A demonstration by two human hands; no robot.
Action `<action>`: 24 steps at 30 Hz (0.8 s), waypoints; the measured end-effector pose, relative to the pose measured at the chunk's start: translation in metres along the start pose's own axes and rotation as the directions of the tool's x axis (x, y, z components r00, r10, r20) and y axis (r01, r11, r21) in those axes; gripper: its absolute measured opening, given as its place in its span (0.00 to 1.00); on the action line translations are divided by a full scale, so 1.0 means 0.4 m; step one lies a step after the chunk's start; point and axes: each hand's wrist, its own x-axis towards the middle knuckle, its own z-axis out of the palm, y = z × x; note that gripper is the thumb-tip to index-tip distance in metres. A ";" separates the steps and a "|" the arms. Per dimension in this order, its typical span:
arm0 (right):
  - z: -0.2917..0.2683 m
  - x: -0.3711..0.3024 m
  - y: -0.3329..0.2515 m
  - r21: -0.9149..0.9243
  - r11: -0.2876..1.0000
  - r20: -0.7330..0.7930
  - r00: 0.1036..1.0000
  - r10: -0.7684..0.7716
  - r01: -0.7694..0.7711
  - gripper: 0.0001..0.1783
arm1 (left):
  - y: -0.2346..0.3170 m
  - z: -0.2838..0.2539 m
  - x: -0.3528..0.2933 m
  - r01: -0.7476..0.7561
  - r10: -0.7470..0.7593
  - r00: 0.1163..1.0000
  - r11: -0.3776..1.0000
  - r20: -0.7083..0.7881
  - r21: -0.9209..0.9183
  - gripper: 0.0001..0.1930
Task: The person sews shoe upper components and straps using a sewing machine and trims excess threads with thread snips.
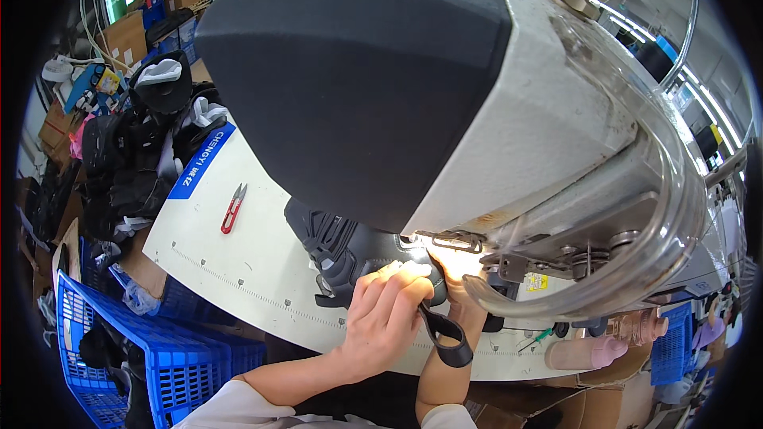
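Under the head of a sewing machine (366, 71) lies a black piece (322, 250) that looks like a shoe upper, with ribbed panels and stitched edges. My left hand (387, 310) grips it from the near side, fingers bent together close to the lit needle area. Farther right, my right hand (457, 274) holds its right edge, partly washed out by the lamp and partly covered by the machine. A black strap loop (451, 342) hangs off the piece between my wrists. The needle itself is hidden.
Red thread snips (233, 208) lie on the white table (199, 250). Black pieces (135, 151) are heaped at the left, above blue crates (179, 365). A clear curved tube (675, 254) bends around the machine's right side. A pink bottle (584, 353) and green-handled tool (543, 336) lie right.
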 end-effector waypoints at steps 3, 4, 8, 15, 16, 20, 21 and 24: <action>-0.017 -0.037 -0.001 -0.002 1.000 0.017 1.000 0.012 -0.012 0.08 | -0.006 -0.019 0.036 -0.109 0.117 0.990 0.990 -0.082 0.092 0.21; -0.013 -0.019 -0.003 -0.002 1.000 0.020 1.000 0.016 -0.016 0.08 | -0.004 -0.022 0.041 -0.109 0.117 0.990 0.990 -0.080 0.095 0.21; -0.011 0.026 -0.013 0.005 0.999 0.038 0.999 0.034 -0.034 0.09 | -0.002 -0.023 0.048 -0.122 0.131 0.988 0.987 -0.087 0.106 0.21; -0.020 -0.071 -0.032 -0.053 0.998 0.082 0.996 0.041 -0.037 0.09 | -0.018 -0.082 0.058 -0.070 0.072 0.997 0.996 -0.021 0.054 0.21; 0.079 0.173 -0.047 -0.071 0.997 0.072 0.997 0.034 -0.029 0.09 | -0.027 -0.063 0.044 -0.047 0.047 0.998 0.999 0.041 -0.007 0.22; 0.098 0.171 -0.039 -0.087 0.996 0.122 0.992 0.043 -0.033 0.09 | -0.104 -0.081 0.028 0.013 -0.011 1.000 0.992 0.013 -0.129 0.21; 0.097 0.179 -0.043 -0.087 0.996 0.127 0.991 0.045 -0.034 0.09 | -0.105 -0.078 0.032 0.012 -0.010 1.000 0.992 0.011 -0.126 0.21; 0.099 0.169 -0.043 -0.069 0.996 0.135 0.988 0.069 -0.060 0.09 | -0.097 -0.082 0.040 -0.079 0.080 0.996 0.996 -0.026 0.037 0.20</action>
